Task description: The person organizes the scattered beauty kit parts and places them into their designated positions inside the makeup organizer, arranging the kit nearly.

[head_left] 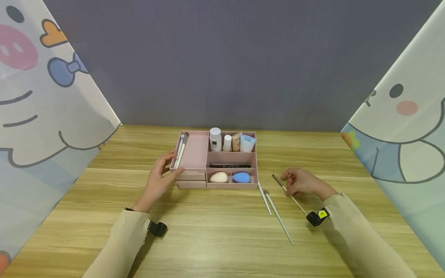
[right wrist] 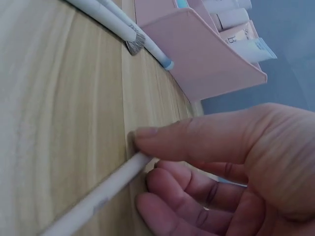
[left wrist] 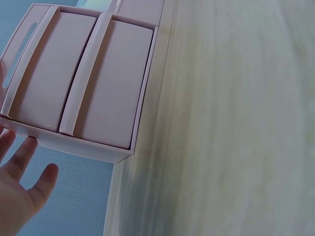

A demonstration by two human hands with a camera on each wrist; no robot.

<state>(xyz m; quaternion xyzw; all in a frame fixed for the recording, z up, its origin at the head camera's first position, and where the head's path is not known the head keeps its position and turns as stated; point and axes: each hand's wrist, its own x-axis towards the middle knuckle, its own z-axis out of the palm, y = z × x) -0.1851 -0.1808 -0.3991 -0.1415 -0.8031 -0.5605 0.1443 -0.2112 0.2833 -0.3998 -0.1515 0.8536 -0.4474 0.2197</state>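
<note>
A pink makeup organizer (head_left: 196, 154) with two front drawers stands on the table. My left hand (head_left: 158, 186) rests against its left side, thumb by the front corner. In the left wrist view, the fingers (left wrist: 22, 155) are spread and touch the side's edge. My right hand (head_left: 303, 181) pinches a makeup brush (right wrist: 103, 194) with a pale handle between thumb and fingers, low over the wood. Its dark tip points toward the organizer. Two more brushes lie nearby: a light-handled brush (head_left: 280, 219) and a white-handled one (head_left: 265, 199) beside the organizer's right corner.
The organizer's left tray holds brushes (head_left: 182, 150). Its right compartments contain a white bottle (head_left: 215, 139), a smaller bottle, two tubes, a black pencil-like item (head_left: 230, 166), a cream sponge (head_left: 219, 177) and a blue sponge (head_left: 241, 177). A grey wall stands behind the table.
</note>
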